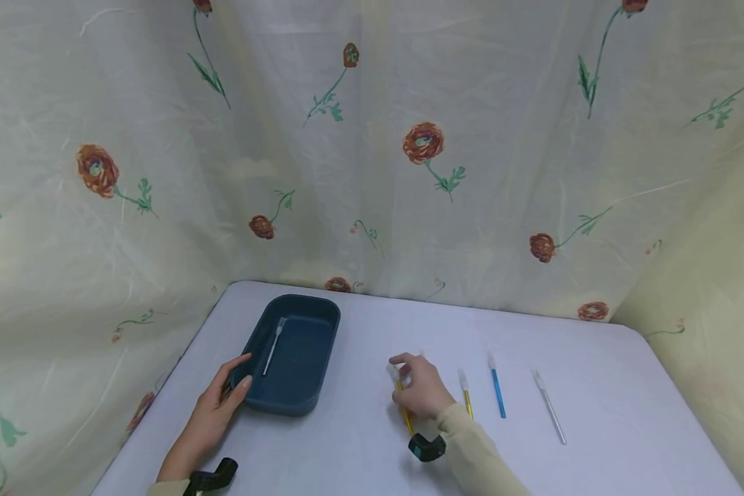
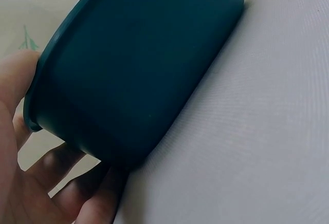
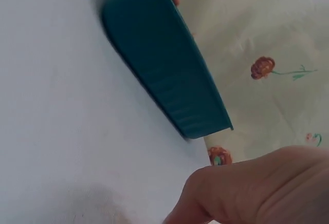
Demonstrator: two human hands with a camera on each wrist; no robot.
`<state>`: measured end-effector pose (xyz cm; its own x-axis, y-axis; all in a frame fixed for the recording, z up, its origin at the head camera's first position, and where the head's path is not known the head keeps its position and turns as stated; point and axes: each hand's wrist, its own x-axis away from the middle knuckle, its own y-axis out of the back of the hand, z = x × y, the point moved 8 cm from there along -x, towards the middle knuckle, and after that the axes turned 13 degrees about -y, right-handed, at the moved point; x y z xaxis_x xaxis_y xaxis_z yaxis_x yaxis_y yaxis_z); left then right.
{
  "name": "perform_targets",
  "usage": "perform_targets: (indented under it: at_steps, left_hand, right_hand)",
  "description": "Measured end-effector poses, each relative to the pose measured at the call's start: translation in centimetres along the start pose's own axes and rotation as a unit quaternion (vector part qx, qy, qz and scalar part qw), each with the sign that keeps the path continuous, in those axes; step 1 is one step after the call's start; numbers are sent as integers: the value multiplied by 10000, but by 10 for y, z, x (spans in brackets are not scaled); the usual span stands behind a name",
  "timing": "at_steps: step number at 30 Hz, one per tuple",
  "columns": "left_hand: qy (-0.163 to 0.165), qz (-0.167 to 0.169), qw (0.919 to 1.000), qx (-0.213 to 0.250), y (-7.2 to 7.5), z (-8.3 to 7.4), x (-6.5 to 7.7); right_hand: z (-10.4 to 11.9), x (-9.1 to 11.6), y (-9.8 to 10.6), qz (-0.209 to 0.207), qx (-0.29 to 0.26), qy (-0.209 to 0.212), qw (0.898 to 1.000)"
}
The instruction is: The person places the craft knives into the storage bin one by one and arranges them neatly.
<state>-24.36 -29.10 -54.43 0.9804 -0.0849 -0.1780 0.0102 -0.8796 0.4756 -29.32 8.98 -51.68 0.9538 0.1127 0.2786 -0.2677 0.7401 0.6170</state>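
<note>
My left hand [image 1: 213, 406] holds the near left corner of a dark teal tray [image 1: 331, 344]. In the left wrist view its thumb lies at the rim and its fingers [image 2: 54, 167] pass round the outer wall. A silver craft knife [image 1: 274, 346] with a clear cap lies inside. To the right of the tray, my right hand [image 1: 426, 389] pinches a yellow craft knife [image 1: 406, 417] near its clear cap, between thumb and fingers. That knife is out of sight in the right wrist view, where only part of the hand [image 3: 241, 193] appears.
Right of my right hand lie another yellow craft knife [image 1: 468, 401], a blue one [image 1: 498, 393] and a silver one [image 1: 552, 411], all capped. My sleeve [image 1: 480, 448] passes close to the yellow one. A flowered curtain [image 1: 372, 172] hangs behind the white table [image 1: 359, 448].
</note>
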Motion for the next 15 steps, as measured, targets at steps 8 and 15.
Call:
perform_targets:
  at_steps: [8, 15]
  left_hand:
    - [-95, -27, 9999, -64, 0, 0, 0]
    - [-54, -20, 9999, -122, 0, -1, 0]
  right_hand:
    - [6, 5, 1, 524, -1357, 145, 9893]
    - [17, 8, 0, 1139, -2762, 133, 9542]
